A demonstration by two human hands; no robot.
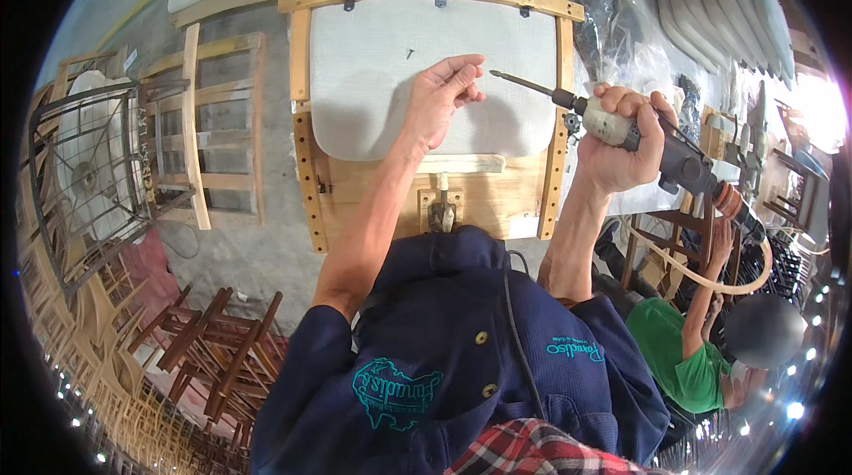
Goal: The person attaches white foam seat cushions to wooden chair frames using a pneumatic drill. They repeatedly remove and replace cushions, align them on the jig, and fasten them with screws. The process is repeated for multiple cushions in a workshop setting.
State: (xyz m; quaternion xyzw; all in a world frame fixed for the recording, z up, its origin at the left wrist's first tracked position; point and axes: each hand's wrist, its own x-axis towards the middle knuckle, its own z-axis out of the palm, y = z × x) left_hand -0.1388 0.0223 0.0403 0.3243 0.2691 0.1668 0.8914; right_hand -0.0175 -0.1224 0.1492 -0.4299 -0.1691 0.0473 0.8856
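Note:
My right hand (624, 142) is wrapped round a power screwdriver (688, 160) with a grey body, an orange collar and a pale hose. Its long bit (528, 84) points left toward my left hand (444, 95). That hand is raised over a pale padded panel (355, 89), thumb and fingers pinched together; whatever they hold is too small to make out. A small dark screw (409, 54) lies loose on the panel. Along the far wooden bar, small black brackets (440, 2) show at the panel's edge.
A wooden frame (302, 151) surrounds the panel, with a clamp (442, 213) at its near side. Wooden racks (226, 124) and a wire stand (89, 164) are at left. Stacked pale panels (732, 4) stand far right. A co-worker in a green shirt (679, 355) is lower right.

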